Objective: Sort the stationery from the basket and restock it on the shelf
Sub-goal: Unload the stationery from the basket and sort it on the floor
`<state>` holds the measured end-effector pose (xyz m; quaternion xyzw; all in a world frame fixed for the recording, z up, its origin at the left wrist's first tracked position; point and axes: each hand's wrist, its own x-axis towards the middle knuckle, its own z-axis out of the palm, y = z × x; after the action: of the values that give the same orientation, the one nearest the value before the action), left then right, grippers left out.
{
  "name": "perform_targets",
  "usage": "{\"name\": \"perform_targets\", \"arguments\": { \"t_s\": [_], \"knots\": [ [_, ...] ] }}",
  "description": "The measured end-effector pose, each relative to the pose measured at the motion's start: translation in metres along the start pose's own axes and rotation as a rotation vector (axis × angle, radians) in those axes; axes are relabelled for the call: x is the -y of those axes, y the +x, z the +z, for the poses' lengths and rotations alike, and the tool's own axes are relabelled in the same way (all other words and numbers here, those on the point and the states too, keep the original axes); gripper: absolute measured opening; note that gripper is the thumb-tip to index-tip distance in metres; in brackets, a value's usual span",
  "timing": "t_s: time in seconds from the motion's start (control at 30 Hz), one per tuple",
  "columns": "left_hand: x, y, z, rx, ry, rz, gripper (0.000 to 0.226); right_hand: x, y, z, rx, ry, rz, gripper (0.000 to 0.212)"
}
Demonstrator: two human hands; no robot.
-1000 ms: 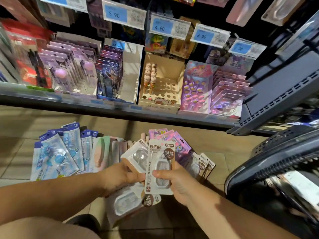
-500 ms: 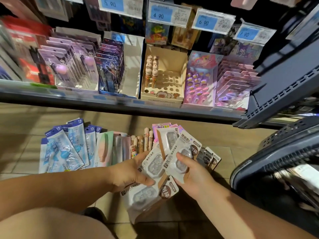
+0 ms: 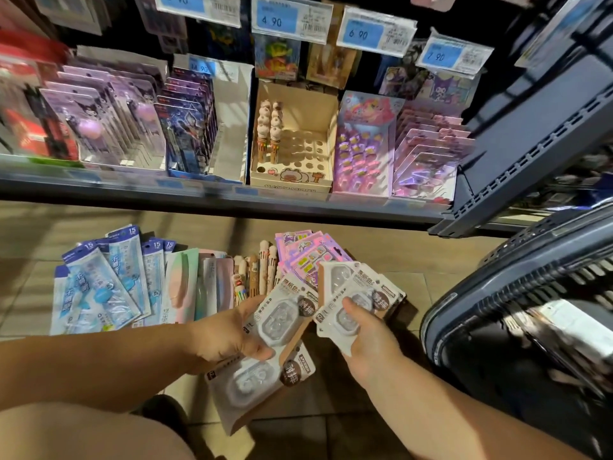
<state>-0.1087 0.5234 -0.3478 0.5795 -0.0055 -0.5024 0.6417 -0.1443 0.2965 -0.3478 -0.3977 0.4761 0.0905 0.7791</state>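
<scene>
White-carded stack [image 3: 282,322] clamped in left hand [image 3: 225,333] fingers; right hand [image 3: 370,343] fingers pinch a separate pack [image 3: 356,293]

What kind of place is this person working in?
Probably a shop's stationery aisle. Blue price tags hang over a shelf of carded pens, a shopping basket stands at right, and the left hand and right hand grip blister packs.

The pen box [image 3: 292,151] has open holes right of its few pens [image 3: 270,127] — free from above, though price tags [image 3: 292,19] hang over it. Left of the box a white carton [image 3: 232,111] stands half empty; right of it pink packs [image 3: 361,154] fill the slot. Below the box a bare floor strip [image 3: 199,234], then spread packs [image 3: 99,283]; far right, the basket [image 3: 517,283].
</scene>
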Motion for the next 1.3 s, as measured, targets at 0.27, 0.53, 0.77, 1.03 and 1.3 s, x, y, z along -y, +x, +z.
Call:
{"name": "perform_targets", "arguments": {
  "t_s": [0.27, 0.53, 0.77, 1.03, 1.3],
  "knots": [
    [0.004, -0.016, 0.002, -0.104, -0.028, 0.011, 0.083, -0.007, 0.044, -0.049, -0.361, -0.028, -0.142, 0.04],
    [0.004, -0.032, -0.004, -0.164, -0.09, 0.047, 0.093, 0.002, 0.097, -0.039, -0.352, -0.028, -0.206, 0.042],
    [0.007, -0.041, 0.0, -0.196, -0.208, 0.103, 0.089, 0.004, 0.153, -0.055, -0.456, -0.674, -0.126, 0.07],
    [0.006, -0.038, 0.003, -0.213, -0.252, 0.086, 0.094, 0.016, 0.073, -0.02, -0.388, -1.264, -0.283, 0.066],
    [-0.005, -0.043, 0.015, -0.094, -0.182, 0.07, 0.072, -0.008, -0.033, 0.03, 0.316, -0.77, -0.277, 0.009]
  ]
}}
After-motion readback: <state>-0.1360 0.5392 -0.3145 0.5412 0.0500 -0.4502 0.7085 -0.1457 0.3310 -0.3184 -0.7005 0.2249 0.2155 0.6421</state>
